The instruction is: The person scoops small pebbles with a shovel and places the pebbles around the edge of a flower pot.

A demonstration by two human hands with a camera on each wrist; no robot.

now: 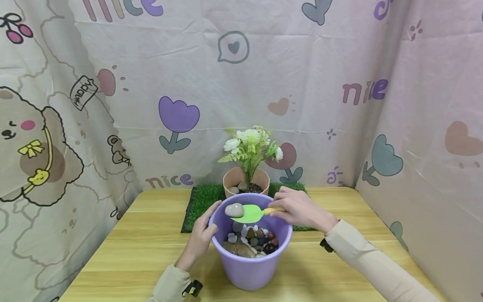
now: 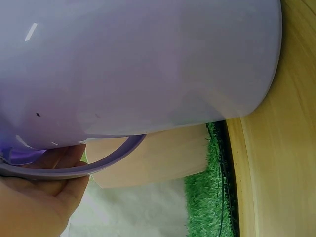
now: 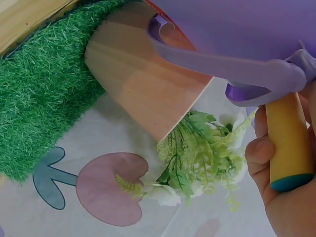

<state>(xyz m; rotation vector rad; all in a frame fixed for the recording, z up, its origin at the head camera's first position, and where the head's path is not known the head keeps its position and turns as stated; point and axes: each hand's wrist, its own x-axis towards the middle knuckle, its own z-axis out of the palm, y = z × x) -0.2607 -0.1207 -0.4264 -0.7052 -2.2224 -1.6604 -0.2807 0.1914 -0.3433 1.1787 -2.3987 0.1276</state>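
A purple bucket (image 1: 250, 272) stands on the table with many stones (image 1: 253, 241) lying inside. At its left rim my left hand (image 1: 200, 235) grips the edge, thumb toward the inside; in the left wrist view that hand (image 2: 44, 197) is around a purple band, the bucket's handle (image 2: 113, 155). My right hand (image 1: 298, 207) holds a small trowel by its yellow handle (image 3: 289, 148). The trowel's green blade (image 1: 250, 214) is over the bucket's opening, bearing a large grey stone (image 1: 235, 210) at its left end.
Behind the bucket, a peach flowerpot (image 1: 227, 183) with white flowers (image 1: 249, 138) and some stones in it stands on a green grass mat (image 1: 205, 201). The wooden table (image 1: 143, 239) is enclosed by printed cloth (image 1: 234, 84) at the back and both sides.
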